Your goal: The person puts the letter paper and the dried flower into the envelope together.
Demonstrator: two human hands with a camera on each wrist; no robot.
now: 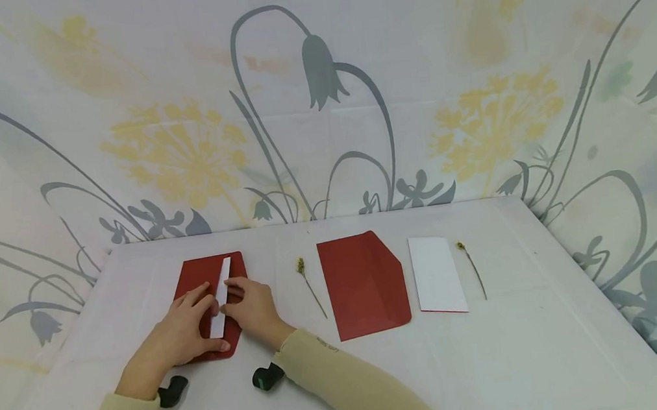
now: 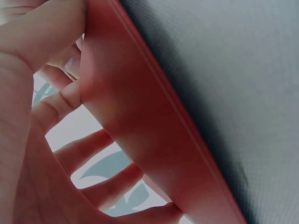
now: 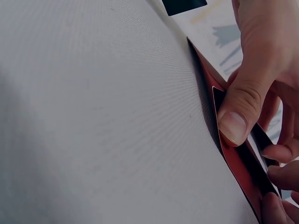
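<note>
At the left of the table lies a red envelope with a white card showing as a narrow strip along its opening. My left hand spreads over the envelope, holding it with the thumb near its bottom end and fingertips beside the card. From the left wrist, those fingers line up along the red paper's edge. My right hand pinches the card's right edge between thumb and fingers. The right wrist view shows that thumb pressed against the paper; much of the card is hidden.
Right of the hands lies a dried flower sprig. Beyond it are a second red envelope with its flap out, a white card with a red lower edge, and another dried flower. A patterned cloth rises behind the table.
</note>
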